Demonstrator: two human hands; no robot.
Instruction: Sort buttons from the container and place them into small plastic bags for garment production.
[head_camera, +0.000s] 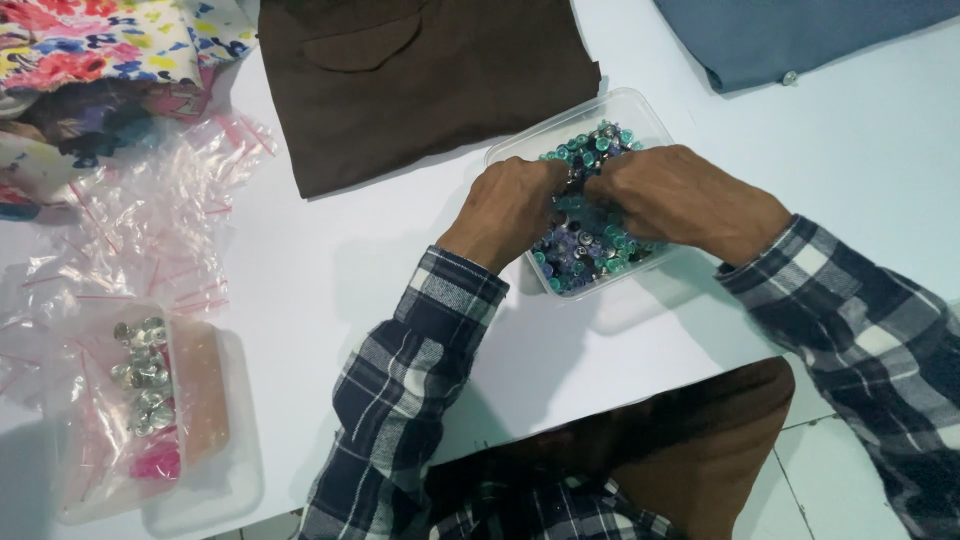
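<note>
Both your hands are down in the clear tub (640, 112) of buttons (585, 245) that sits on the white table (330, 270), just in front of the brown cloth (420, 80). Your left hand (510, 212) is curled, knuckles up, with its fingers bent into the pile of teal, purple and silver buttons; your right hand (675, 195) is curled the same way and meets the left over the middle of the tub. The fingertips of both are buried among the buttons, so you cannot tell from here whether either hand actually pinches one or only rakes through them. Your plaid sleeves run back from both wrists toward the near table edge. Off to your left, well apart from the tub, lies a second clear tray (215, 490) holding silver buttons (140, 375), a few pink ones and small plastic bags. More loose bags (165, 215) are scattered beyond it, near the flowered cloth (110, 40) at the far left corner. A blue-grey cloth (790, 40) lies at the far right.
</note>
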